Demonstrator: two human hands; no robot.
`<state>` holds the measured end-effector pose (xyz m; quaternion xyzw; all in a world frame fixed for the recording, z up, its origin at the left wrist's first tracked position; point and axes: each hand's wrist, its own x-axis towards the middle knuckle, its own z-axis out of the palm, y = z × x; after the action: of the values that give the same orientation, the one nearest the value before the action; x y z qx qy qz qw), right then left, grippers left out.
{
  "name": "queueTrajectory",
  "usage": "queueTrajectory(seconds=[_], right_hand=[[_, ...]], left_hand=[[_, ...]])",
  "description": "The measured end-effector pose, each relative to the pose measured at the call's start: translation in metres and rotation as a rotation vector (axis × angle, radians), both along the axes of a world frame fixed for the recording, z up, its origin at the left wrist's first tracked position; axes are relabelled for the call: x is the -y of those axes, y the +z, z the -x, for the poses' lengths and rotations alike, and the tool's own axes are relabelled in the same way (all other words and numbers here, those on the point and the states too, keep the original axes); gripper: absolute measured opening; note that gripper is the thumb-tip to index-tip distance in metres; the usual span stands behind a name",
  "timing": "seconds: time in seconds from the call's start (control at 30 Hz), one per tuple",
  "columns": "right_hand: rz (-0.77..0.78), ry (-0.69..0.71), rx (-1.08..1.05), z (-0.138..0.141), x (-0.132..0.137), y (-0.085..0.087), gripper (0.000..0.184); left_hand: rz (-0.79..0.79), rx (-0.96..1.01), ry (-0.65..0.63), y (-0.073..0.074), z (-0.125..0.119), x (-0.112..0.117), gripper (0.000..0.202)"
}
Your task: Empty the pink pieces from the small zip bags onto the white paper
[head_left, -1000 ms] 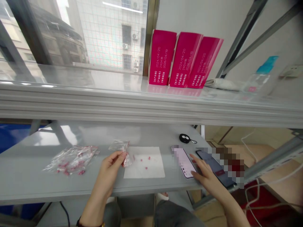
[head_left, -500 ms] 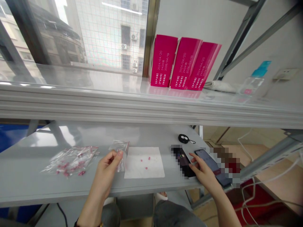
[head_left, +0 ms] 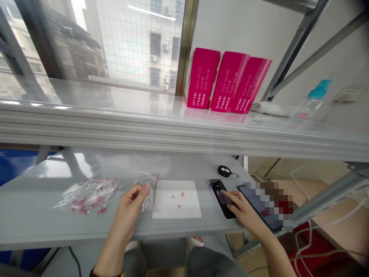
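Observation:
My left hand (head_left: pixel 131 204) pinches a clear zip bag (head_left: pixel 148 179) between thumb and fingers at the left edge of a white sheet of paper (head_left: pixel 165 211). On that sheet lie a few small pink pieces (head_left: pixel 179 206). Over a small phone (head_left: pixel 220 204) with a lit screen, my right hand (head_left: pixel 243 209) is open, its index fingertip at the display. A larger dark phone (head_left: pixel 269 219) lies just right of this hand. Farther left rests a crumpled pile of clear bags (head_left: pixel 93 194) containing pink pieces.
A black round case with a clip (head_left: pixel 224 171) sits behind the phones. Above the table (head_left: pixel 184 161) runs a shelf (head_left: pixel 129 130) bearing three magenta boxes (head_left: pixel 203 79), a folded cloth (head_left: pixel 269 109) and a blue-topped bottle (head_left: pixel 313 102). White cables (head_left: pixel 309 234) hang at right.
My right hand has shifted slightly left, bringing its index finger onto the small phone, whose screen shows more clearly now. My left hand still pinches the bag. The view has tilted slightly.

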<state>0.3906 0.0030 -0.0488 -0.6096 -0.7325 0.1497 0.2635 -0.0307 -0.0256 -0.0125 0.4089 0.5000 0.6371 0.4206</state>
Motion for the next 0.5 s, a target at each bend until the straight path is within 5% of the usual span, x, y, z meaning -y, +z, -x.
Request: queueTrajectory(seconds=[0.5], right_hand=[[0.035, -0.122, 0.058, 0.016, -0.002, 0.012, 0.066]], left_hand=[[-0.005, 0.026, 0.004, -0.002, 0.010, -0.002, 0.050]])
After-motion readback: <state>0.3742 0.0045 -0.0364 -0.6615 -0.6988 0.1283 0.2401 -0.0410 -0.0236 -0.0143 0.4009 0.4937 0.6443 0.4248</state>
